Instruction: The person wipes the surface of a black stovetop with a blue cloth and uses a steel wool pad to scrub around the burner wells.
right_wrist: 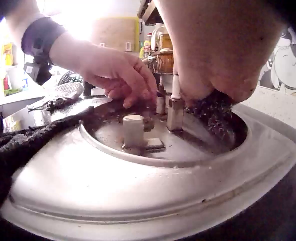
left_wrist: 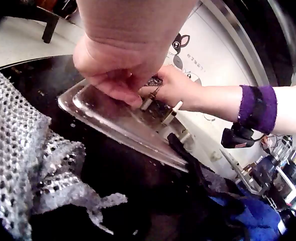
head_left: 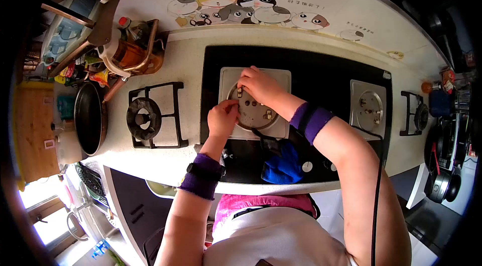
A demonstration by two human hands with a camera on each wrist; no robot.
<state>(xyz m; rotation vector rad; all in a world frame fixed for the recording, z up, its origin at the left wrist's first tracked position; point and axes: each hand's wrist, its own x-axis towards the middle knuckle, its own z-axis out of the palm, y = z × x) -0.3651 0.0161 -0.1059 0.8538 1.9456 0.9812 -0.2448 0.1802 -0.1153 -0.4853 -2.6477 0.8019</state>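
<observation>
My right hand (head_left: 261,87) grips a dark, wiry scouring pad (right_wrist: 213,113) low against the inside of the round burner recess, beyond its upright posts. The recess sits in a square metal burner plate (head_left: 282,126) on the black hob. Across the recess, my left hand (head_left: 222,120) has its fingers bent loosely at the edge, close to the posts; nothing held shows in it. A pale post (right_wrist: 134,131) and a taller white-tipped post (right_wrist: 176,105) stand between the right wrist camera and the left hand. The right fingertips are partly hidden.
A blue cloth (head_left: 282,165) with a black strap lies at the hob's front. Silvery mesh cloth (left_wrist: 17,150) lies near my left wrist. Left are a pan support (head_left: 183,115), black pan (head_left: 90,119) and bottle rack (head_left: 150,47); right, a second burner plate (head_left: 368,93) and a cable.
</observation>
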